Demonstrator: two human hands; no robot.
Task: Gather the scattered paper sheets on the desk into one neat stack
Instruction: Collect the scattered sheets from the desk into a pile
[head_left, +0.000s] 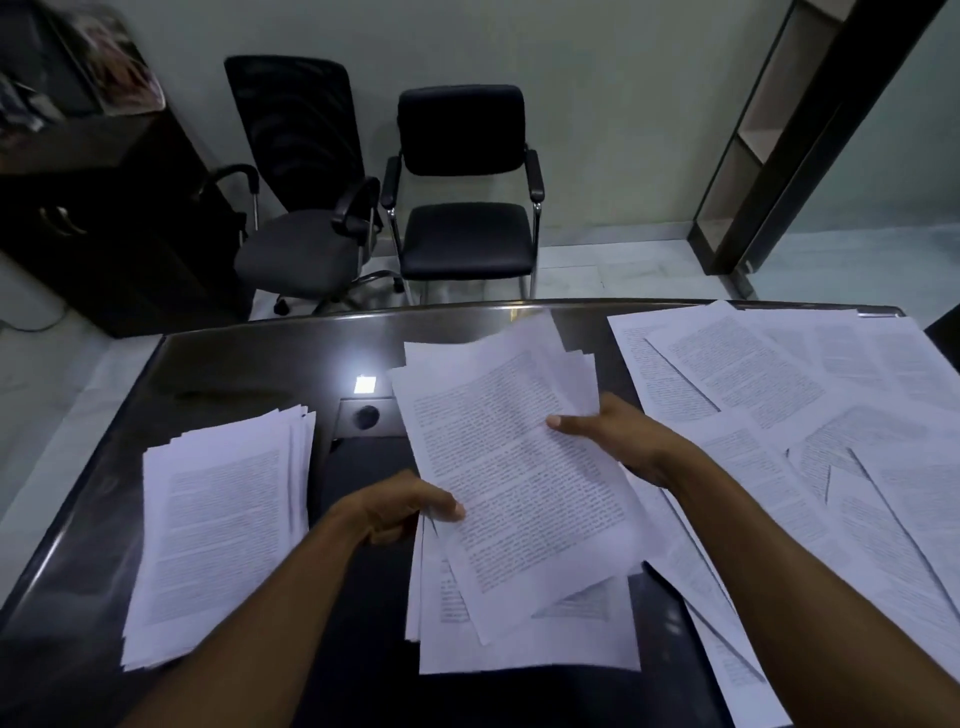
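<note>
Both hands are on the same loose bundle of sheets (511, 467), held up over the middle of the dark bench (249, 374); left hand (400, 506) pinches its near-left edge, thumb on top, fingers curled under; right hand (618, 436) grips the right edge the same way; the print is way too blurry to read; a tidier stack (223, 525) sits to the left, scattered sheets (810, 395) cover the right side.
</note>
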